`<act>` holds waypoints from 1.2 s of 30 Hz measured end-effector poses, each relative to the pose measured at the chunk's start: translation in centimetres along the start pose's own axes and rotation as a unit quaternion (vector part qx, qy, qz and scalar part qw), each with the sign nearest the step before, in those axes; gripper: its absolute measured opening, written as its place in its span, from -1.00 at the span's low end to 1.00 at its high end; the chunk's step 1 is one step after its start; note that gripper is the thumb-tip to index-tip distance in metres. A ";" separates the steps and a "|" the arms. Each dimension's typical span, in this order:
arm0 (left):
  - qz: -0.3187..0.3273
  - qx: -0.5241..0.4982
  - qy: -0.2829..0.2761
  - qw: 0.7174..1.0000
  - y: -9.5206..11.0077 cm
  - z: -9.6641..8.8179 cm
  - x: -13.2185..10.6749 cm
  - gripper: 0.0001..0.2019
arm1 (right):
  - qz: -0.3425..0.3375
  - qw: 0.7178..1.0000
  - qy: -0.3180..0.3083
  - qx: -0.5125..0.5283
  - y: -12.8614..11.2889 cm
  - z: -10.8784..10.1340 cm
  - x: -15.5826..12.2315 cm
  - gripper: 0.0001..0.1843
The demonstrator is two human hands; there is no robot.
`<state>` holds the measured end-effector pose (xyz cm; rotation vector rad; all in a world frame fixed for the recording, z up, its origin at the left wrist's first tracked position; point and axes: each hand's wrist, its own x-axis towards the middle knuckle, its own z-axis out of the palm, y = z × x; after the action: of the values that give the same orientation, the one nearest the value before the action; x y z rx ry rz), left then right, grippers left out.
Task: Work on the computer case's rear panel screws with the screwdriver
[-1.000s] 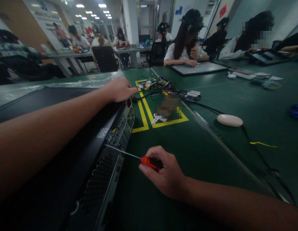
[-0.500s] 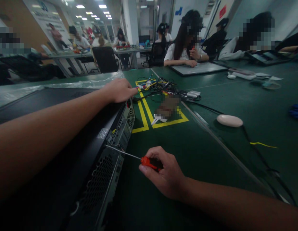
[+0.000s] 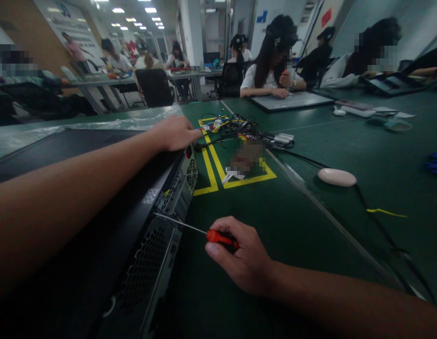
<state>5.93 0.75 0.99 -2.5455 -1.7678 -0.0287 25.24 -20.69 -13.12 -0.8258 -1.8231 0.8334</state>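
Note:
A black desktop computer case [image 3: 98, 197] lies on its side on the green table [image 3: 274, 226], its perforated rear panel facing right. My left hand [image 3: 176, 133] rests palm down on the case's far top corner, fingers curled over the edge. My right hand [image 3: 239, 256] is closed round the red and black handle of a screwdriver [image 3: 204, 231]. The thin metal shaft runs left, and its tip touches the rear panel near the case's edge.
Yellow tape marks a box on the table, with a tangle of cables [image 3: 232, 125] at its far end. A white mouse [image 3: 337, 177] and its cable lie at right. Clear plastic sheet [image 3: 108, 123] lies behind the case. Several people sit at tables beyond.
My right hand has shifted very slightly on the screwdriver handle. The left hand and the case have not moved.

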 end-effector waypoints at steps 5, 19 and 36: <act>-0.008 -0.002 0.021 1.000 0.0 0.2 0.1 -0.51 | -0.005 1.000 -0.020 -0.003 0.0 0.0 0.0 -0.83; -0.007 -0.015 0.012 1.000 -0.1 0.2 0.2 -0.51 | 0.032 0.999 0.002 0.031 0.2 0.4 -0.3 -0.81; 0.010 0.005 0.006 1.000 0.1 0.1 -0.2 -0.35 | 0.033 0.998 0.003 0.056 0.3 0.4 -0.3 -0.81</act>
<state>5.95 0.49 0.89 -2.5494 -1.7348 -0.0335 25.01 -20.85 -13.63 -0.8202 -1.7357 0.9658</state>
